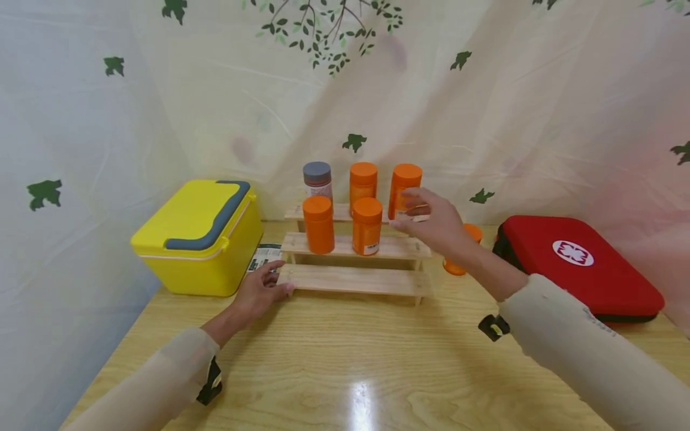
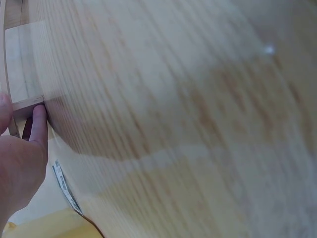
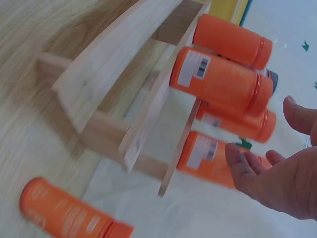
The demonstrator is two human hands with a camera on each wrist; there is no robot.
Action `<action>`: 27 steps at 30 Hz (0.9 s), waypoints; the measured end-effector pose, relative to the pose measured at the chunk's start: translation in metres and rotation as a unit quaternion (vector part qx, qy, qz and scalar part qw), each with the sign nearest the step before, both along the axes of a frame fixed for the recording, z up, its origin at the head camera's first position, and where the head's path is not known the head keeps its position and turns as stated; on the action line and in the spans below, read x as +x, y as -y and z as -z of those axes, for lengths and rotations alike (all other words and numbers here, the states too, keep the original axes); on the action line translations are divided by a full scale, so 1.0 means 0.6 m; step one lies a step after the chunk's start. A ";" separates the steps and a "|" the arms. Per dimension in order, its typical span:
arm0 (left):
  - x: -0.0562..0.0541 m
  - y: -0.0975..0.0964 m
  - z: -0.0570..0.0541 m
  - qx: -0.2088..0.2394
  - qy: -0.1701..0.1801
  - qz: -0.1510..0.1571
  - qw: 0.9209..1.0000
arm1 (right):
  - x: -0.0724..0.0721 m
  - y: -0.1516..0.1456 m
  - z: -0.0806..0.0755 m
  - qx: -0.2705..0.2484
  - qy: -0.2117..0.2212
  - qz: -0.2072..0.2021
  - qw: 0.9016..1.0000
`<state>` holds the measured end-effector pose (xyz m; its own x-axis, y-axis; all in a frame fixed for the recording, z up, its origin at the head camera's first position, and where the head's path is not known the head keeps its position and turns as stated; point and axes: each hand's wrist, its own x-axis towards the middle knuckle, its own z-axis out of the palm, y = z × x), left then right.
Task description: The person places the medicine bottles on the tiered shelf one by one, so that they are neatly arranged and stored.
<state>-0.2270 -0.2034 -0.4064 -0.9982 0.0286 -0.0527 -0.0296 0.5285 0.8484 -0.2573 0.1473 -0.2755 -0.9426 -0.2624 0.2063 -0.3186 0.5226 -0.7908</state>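
A three-step wooden rack stands on the table. My left hand grips the left end of its lowest step, thumb at the front and fingers around the end. My right hand is at the right end of the top step, thumb and fingers spread apart. Its fingers overlap the right-hand orange bottle in the head view; in the right wrist view the fingertips are close beside that bottle. Another orange bottle and a grey-capped jar share the top step. Two orange bottles, left and right, stand on the middle step.
One more orange bottle stands on the table right of the rack, partly behind my right wrist in the head view. A yellow box with a printed paper beside it is at left, a red first-aid case at right.
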 end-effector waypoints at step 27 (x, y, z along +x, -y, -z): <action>0.003 0.000 0.001 0.002 -0.005 0.004 1.000 | 0.085 -0.258 0.070 0.111 0.013 0.098 0.989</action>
<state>-0.2251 -0.2036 -0.4069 -0.9984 0.0361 -0.0427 -0.0175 0.5245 0.8512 -0.2065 0.3023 -0.3176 -0.9842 -0.1100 0.1389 -0.1747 0.7334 -0.6569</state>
